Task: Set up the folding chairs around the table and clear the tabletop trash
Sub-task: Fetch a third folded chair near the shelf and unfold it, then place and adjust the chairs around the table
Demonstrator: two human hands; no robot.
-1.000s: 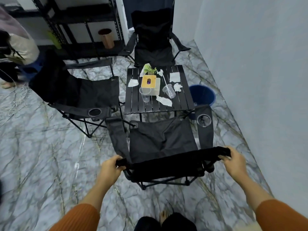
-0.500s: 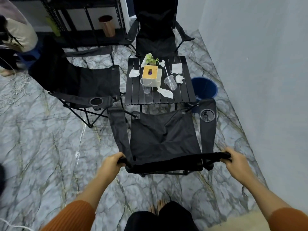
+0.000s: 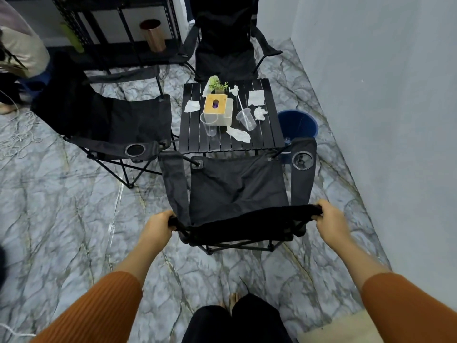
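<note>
Gripped at both ends of its back rail by the fingers [image 3: 171, 220] of the left hand [image 3: 158, 226] and right hand [image 3: 330, 221], the near chair [image 3: 237, 189] has moved forward, its front edge now right at the table [image 3: 270, 137]. Three chairs ring it, with the left chair [image 3: 128, 122] and far chair [image 3: 225, 58], and it bears two clear cups [image 3: 209, 125] [image 3: 246, 119], one tissue box [image 3: 217, 107], one small plant [image 3: 217, 84] and at least five crumpled tissues [image 3: 238, 134]. One blue bin [image 3: 298, 125] fills the gap between table and wall [image 3: 383, 120]; open floor [image 3: 61, 219] lies left.
</note>
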